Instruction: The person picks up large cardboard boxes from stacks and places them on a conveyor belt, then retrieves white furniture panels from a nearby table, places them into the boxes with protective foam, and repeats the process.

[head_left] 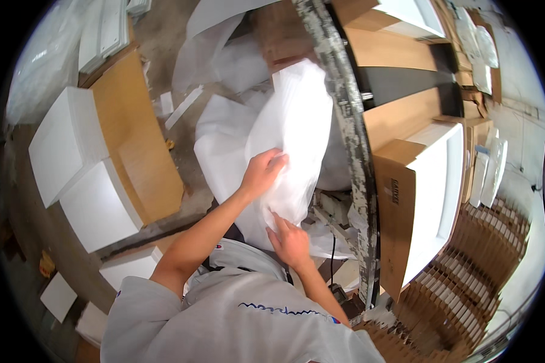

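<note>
A large bundle of thin white foam sheeting [300, 115] lies in front of me, folded over and slightly see-through. My left hand [263, 173] is closed on its near middle, the fingers curled into the material. Closer to my body, my right hand [290, 243] pinches the lower edge of the same sheeting between thumb and fingers. More loose white sheeting [215, 142] spreads out to the left, beneath and behind the bundle. Whatever lies under the folds is hidden.
A worn, paint-chipped bench edge [348, 133] runs along my right. Past it stands an open cardboard carton [396, 212] with a white insert. White panels on brown cardboard [136, 133] lie at left. Stacked slotted cardboard [460, 284] fills the lower right. Scraps [184, 107] litter the floor.
</note>
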The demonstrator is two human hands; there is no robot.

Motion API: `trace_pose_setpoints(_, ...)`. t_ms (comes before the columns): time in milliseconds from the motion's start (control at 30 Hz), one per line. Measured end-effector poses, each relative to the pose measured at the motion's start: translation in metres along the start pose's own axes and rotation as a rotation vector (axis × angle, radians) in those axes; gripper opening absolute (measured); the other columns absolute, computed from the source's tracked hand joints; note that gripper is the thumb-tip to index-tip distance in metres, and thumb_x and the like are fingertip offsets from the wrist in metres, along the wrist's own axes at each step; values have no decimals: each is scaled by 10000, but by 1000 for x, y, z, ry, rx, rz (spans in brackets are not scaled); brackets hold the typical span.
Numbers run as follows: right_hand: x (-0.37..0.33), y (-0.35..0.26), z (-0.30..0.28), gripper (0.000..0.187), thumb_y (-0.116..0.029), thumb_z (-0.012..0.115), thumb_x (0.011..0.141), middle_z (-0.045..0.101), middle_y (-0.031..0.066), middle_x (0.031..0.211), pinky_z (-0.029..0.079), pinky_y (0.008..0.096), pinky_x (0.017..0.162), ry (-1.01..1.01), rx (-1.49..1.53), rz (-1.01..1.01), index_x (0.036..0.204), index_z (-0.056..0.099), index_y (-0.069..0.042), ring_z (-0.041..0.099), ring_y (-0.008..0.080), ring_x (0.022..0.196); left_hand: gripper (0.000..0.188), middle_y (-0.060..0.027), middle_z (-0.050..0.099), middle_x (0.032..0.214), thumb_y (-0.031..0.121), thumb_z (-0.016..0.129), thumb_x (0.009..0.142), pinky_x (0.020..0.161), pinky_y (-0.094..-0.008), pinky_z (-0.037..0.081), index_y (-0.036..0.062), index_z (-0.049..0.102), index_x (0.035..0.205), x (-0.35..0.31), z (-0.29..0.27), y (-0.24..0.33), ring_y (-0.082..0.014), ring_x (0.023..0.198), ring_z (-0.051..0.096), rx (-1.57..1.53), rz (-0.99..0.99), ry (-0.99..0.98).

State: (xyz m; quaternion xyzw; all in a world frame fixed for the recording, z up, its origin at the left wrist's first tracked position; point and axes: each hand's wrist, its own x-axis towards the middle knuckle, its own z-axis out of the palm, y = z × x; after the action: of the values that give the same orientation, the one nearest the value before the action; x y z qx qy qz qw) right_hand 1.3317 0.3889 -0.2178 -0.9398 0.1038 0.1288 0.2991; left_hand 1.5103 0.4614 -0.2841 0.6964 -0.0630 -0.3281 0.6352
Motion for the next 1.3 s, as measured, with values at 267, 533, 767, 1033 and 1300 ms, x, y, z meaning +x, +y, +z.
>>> trace_pose_setpoints(267,-48,72,19,451,-245,657,850,571,143,1009,410,329,908,301,722,593,1228,538,-28,536,246,979,346,-68,625,1113,252,430,958,866,-318,488,29,575,1179,-14,-4,-24,-170,990,601,-267,-388,-373)
trace_pose_setpoints(533,32,29,-46,334,-217,646,873,601,84,897,447,310,824,587,458,194,1109,585,12,566,182,898,381,-66,588,1187,259,420,971,866,-327,501,18,547,1237,-34,20,-15,-181,1055,578,-124,-298,-376)
trace_pose_setpoints(767,71,94,-15,216,-239,522,964,598,-22,851,414,233,681,589,1379,488,967,601,-38,511,61,756,281,-171,597,1142,158,469,927,864,-375,510,-51,551,1096,-39,3,-22,-251,1010,611,-375,-440,-304)
trace_pose_setpoints(1033,39,93,-9,338,-290,534,932,581,30,912,438,275,773,651,1200,454,1156,498,-40,527,130,849,381,-137,609,1167,264,411,937,916,-392,461,15,527,1201,-36,-71,-37,-257,1057,598,-526,-567,198)
trace_pose_setpoints(1300,39,171,41,323,-256,741,754,682,84,841,498,319,712,3,752,638,952,702,-4,627,171,753,250,-39,548,801,247,367,967,541,-307,439,77,547,938,34,-172,40,-162,588,480,-756,-324,242)
